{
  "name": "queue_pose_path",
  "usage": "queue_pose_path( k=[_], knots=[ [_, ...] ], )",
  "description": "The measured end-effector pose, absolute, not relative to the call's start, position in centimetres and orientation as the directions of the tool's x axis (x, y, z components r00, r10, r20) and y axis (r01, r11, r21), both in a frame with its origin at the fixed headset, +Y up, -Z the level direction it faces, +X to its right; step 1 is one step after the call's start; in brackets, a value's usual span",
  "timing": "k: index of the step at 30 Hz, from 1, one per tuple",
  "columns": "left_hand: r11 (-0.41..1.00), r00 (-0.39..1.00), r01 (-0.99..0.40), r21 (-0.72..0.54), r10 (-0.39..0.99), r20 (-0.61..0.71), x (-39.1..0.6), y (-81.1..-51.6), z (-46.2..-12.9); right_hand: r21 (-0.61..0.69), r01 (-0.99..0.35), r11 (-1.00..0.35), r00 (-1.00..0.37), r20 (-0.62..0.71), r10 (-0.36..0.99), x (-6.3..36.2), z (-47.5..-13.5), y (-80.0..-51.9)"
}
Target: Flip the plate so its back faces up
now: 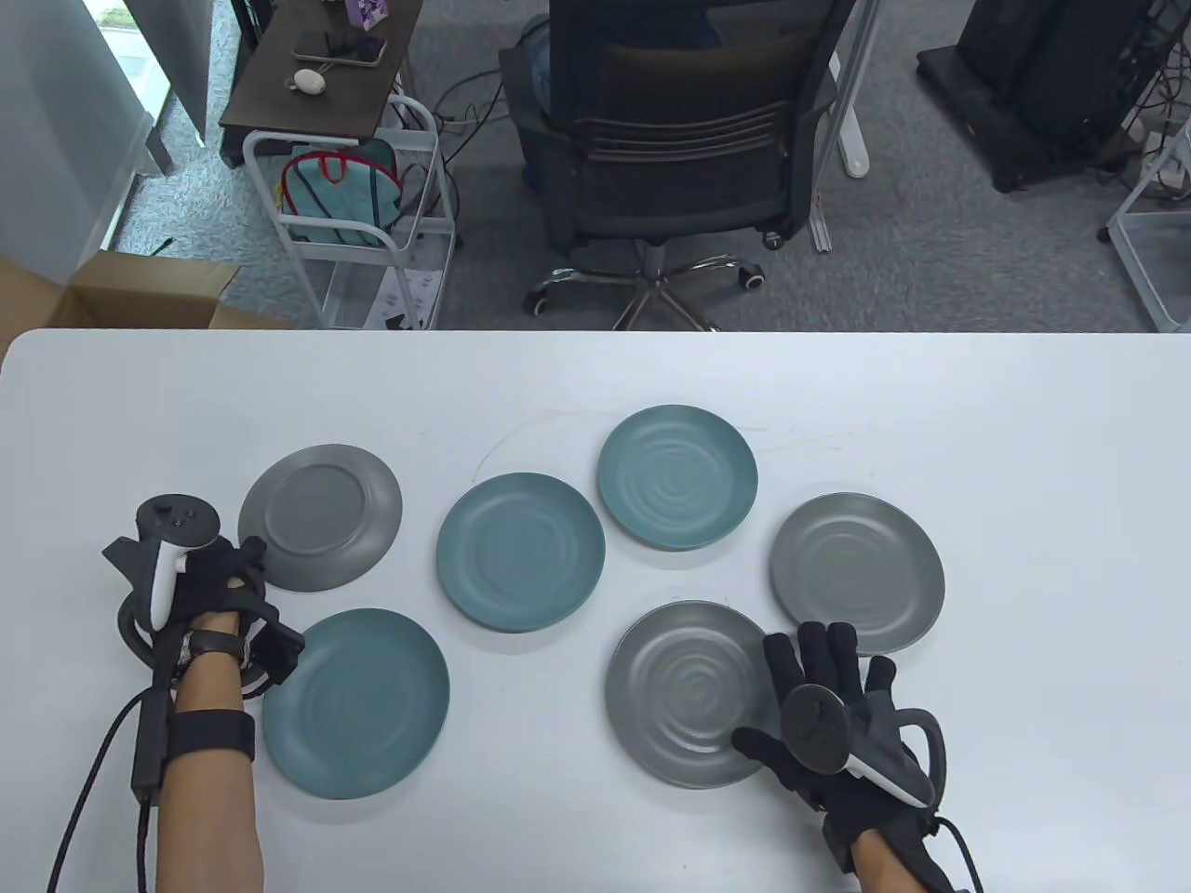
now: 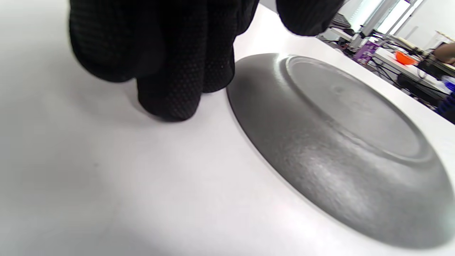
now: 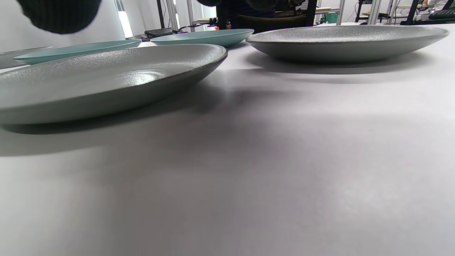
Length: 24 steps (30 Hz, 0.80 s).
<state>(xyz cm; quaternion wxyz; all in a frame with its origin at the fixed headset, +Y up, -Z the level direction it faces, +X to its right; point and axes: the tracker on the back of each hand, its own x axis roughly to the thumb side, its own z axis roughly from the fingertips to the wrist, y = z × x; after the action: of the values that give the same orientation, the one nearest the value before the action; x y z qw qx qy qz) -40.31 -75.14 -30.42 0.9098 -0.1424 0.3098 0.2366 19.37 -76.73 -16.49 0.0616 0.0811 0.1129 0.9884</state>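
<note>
6 plates on the table (image 1: 1023,419); far-left grey plate (image 1: 320,516) lies back up (foot ring showing). Left hand (image 1: 200,581), apparently curled, empty, rests beside it. Right hand (image 1: 833,716), fingers spread, overlaps the near grey plate (image 1: 684,693), readying a flip.

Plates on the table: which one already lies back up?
The grey plate beside the left hand; its flat foot ring faces up, while the others show rippled fronts.

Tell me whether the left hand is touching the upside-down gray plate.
Apart. The left wrist view shows a strip of bare table between the left hand's fingertips and the gray plate's rim.
</note>
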Motion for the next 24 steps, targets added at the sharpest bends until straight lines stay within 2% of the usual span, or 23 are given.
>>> queue_pose_path(
  k=[3, 14, 24],
  knots=[
    [0.861, 0.756, -0.48, -0.166, 0.311, -0.576, -39.3, -74.2, -30.0, 0.228, -0.104, -0.968, -0.979, 0.15, 0.141, 19.3, -16.4, -76.7],
    [0.929, 0.923, -0.298, -0.218, 0.223, -0.314, -33.7, -70.2, -26.8, 0.204, -0.12, -0.972, -0.975, 0.159, 0.154, 19.2, -16.0, -76.3],
    [0.955, 0.993, -0.106, -0.276, 0.089, -0.073, -27.7, -70.1, -22.4, 0.187, -0.122, -0.975, -0.975, 0.159, 0.153, 19.2, -15.6, -76.1]
  ],
)
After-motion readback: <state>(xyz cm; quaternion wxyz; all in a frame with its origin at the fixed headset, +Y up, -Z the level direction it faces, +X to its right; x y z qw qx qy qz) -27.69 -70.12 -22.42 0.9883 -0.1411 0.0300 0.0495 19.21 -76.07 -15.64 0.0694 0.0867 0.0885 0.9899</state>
